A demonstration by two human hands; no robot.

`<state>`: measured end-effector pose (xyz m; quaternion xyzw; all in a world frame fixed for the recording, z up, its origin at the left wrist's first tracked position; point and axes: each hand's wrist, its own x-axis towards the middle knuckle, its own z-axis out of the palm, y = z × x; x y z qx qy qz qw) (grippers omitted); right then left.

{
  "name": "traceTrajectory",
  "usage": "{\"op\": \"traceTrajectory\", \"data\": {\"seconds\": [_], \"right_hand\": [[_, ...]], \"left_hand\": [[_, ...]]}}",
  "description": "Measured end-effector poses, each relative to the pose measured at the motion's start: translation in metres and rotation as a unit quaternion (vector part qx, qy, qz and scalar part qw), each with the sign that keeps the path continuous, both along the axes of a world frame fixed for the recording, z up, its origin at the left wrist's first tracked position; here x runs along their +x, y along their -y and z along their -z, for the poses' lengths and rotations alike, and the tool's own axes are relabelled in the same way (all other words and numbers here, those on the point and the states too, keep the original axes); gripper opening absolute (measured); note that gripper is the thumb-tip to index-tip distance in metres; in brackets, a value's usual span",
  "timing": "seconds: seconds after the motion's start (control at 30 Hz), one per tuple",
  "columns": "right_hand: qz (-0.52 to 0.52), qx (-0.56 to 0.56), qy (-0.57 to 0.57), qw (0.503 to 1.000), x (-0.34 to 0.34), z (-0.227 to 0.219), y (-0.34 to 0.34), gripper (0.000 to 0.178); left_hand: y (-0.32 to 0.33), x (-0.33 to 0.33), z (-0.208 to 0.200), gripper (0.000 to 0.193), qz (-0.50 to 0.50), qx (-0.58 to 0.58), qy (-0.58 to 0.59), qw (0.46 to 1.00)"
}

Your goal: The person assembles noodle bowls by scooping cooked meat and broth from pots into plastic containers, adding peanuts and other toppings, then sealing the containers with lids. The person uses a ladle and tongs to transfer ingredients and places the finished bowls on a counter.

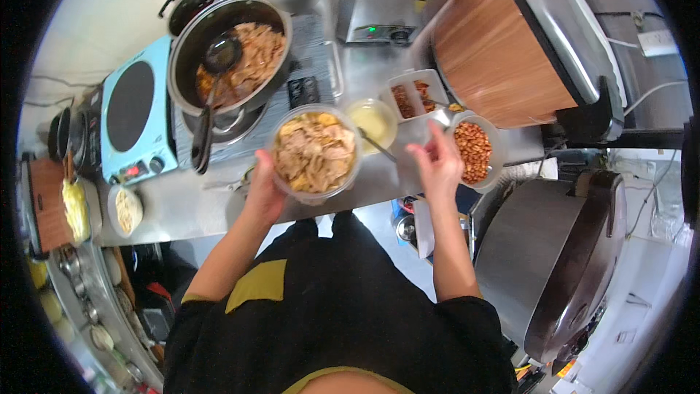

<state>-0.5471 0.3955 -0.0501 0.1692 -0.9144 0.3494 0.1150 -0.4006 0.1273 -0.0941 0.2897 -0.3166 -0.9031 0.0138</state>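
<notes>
My left hand (265, 193) grips the side of a round clear plastic bowl (317, 149), filled with sliced meat and yellowish pieces. My right hand (440, 164) is raised between a tub of pale yellow sauce (372, 122) and a bowl of peanuts (472, 149). Its thumb and forefinger are apart, with nothing visible between them; the other fingers are partly curled. Just beyond the fingertips lies a spoon handle (440, 106), leading into a white two-part container (416, 95) of dark red seasoning. Another spoon (379, 147) leans out of the sauce tub.
At the back left, a big pot (179, 76) of sliced meat holds a black ladle (222, 55). A blue hot plate (130, 118) stands left of it. A wood-patterned bin (499, 51) and a steel warmer (379, 7) are behind. A large grey vessel (521, 241) stands at right.
</notes>
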Motion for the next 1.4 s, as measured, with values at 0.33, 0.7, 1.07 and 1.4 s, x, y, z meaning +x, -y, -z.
{"op": "traceTrajectory", "data": {"seconds": [0.33, 0.7, 1.07, 1.4], "right_hand": [[0.02, 0.098, -0.007, 0.995, -0.101, -0.004, -0.027, 0.015], [0.079, -0.035, 0.188, 0.978, -0.114, 0.022, -0.047, 0.011], [0.099, -0.321, 0.295, 0.895, -0.094, -0.018, -0.056, 0.011], [-0.03, -0.263, 0.24, 0.934, -0.029, -0.058, -0.01, 0.011]], "left_hand": [[-0.013, -0.029, -0.024, 0.081, 0.016, -0.014, -0.037, 0.999], [-0.023, -0.053, -0.035, 0.081, 0.037, -0.033, -0.058, 0.997], [-0.029, -0.071, -0.023, 0.077, 0.05, -0.004, -0.063, 0.997], [-0.044, -0.089, -0.03, 0.071, 0.073, -0.016, -0.045, 0.996]]}}
